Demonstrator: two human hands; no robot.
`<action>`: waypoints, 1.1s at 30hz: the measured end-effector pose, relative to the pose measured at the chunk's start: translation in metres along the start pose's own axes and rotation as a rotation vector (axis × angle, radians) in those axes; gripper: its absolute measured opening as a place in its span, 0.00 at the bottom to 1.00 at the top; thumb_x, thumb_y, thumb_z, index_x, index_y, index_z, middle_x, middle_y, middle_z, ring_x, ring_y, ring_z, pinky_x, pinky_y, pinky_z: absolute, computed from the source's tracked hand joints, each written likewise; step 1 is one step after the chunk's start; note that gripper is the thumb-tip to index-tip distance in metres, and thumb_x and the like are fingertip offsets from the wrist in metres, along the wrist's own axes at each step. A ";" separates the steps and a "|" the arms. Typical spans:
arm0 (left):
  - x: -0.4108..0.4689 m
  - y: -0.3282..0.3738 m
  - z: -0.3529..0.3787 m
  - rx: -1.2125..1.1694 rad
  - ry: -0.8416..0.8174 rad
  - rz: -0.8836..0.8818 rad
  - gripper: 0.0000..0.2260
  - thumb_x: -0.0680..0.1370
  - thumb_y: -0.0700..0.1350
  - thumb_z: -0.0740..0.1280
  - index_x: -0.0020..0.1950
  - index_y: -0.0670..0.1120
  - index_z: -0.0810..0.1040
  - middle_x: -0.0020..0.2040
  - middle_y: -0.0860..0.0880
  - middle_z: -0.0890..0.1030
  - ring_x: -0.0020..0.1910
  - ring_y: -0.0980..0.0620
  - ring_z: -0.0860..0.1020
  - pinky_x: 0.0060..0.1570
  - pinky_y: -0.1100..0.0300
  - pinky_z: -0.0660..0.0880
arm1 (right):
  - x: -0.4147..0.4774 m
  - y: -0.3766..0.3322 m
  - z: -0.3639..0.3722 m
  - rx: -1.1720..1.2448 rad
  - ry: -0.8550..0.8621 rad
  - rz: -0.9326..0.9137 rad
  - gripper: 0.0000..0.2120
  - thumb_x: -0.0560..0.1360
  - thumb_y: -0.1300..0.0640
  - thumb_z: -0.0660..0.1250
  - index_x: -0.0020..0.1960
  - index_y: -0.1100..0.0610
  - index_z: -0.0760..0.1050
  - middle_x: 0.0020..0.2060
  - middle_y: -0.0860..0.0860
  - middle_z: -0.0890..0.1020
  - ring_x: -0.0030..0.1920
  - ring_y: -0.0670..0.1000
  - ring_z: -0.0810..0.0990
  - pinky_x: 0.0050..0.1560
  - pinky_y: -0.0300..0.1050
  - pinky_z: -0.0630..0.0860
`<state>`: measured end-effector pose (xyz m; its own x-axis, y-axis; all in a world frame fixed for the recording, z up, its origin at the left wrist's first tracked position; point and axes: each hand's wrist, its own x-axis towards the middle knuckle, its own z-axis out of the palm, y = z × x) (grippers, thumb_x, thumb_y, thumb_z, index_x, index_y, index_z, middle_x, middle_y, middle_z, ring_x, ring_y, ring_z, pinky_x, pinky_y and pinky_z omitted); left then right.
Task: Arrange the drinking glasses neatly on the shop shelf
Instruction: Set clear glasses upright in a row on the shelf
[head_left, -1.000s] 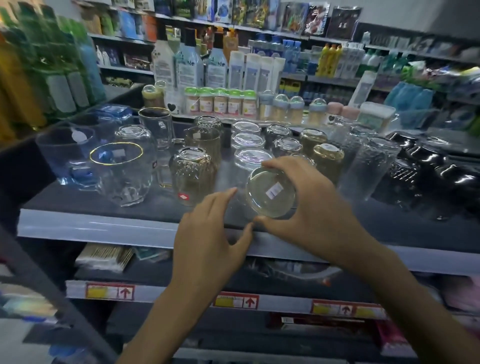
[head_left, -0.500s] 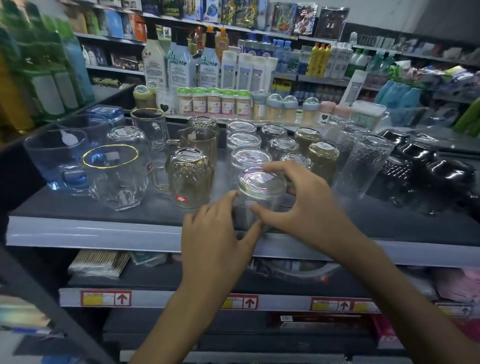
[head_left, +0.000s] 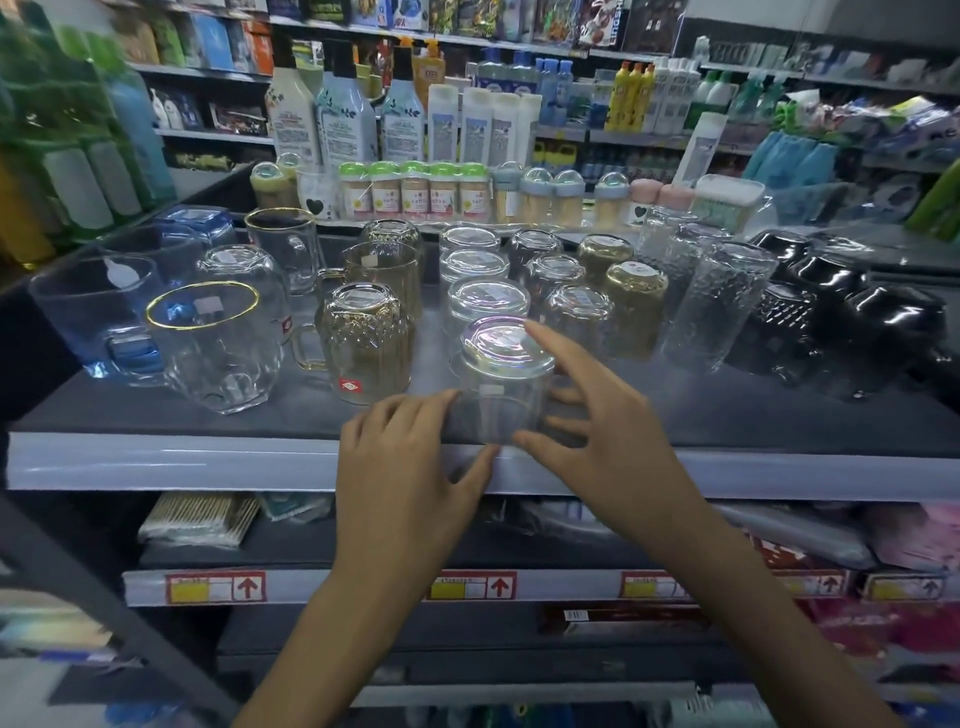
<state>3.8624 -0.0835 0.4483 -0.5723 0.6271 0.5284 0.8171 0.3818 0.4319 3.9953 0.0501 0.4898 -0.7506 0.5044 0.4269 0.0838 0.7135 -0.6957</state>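
Clear glass (head_left: 501, 387) stands inverted at the front edge of the shelf (head_left: 156, 462). Left hand (head_left: 410, 467) lays straight fingers against its left wall. Right hand (head_left: 613, 436) is splayed, its index tip touching the upturned base.

Four upturned clear glasses (head_left: 506, 358), three smoky grey glasses (head_left: 576, 312), two amber tumblers (head_left: 636, 291), three amber mugs (head_left: 363, 338), five green-lidded jars (head_left: 415, 192).

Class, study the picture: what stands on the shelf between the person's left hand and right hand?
An upside-down clear glass stands between the left hand and the right hand, near the front edge of the shelf; the head view shows it.
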 end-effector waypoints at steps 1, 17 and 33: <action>-0.001 0.000 0.001 0.001 0.004 0.004 0.23 0.73 0.58 0.75 0.64 0.50 0.79 0.55 0.53 0.83 0.58 0.47 0.79 0.58 0.49 0.71 | 0.000 0.003 0.003 0.017 0.003 0.000 0.42 0.73 0.61 0.78 0.79 0.40 0.63 0.66 0.46 0.78 0.63 0.42 0.80 0.60 0.38 0.80; 0.013 0.015 0.002 -0.476 0.045 -0.128 0.30 0.74 0.72 0.65 0.71 0.58 0.72 0.56 0.59 0.83 0.57 0.59 0.81 0.65 0.47 0.75 | -0.001 0.005 0.005 0.088 0.058 0.044 0.36 0.79 0.50 0.72 0.80 0.36 0.57 0.55 0.38 0.75 0.56 0.33 0.76 0.58 0.29 0.76; 0.007 0.026 0.000 -0.445 0.095 -0.204 0.29 0.73 0.74 0.66 0.71 0.66 0.69 0.56 0.65 0.81 0.58 0.55 0.81 0.60 0.46 0.79 | 0.000 0.018 0.006 0.177 0.088 -0.005 0.31 0.79 0.51 0.73 0.77 0.38 0.65 0.61 0.40 0.77 0.60 0.32 0.76 0.58 0.29 0.77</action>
<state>3.8795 -0.0691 0.4638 -0.7382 0.4974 0.4556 0.5909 0.1511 0.7925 3.9932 0.0603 0.4736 -0.6895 0.5473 0.4743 -0.0425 0.6233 -0.7809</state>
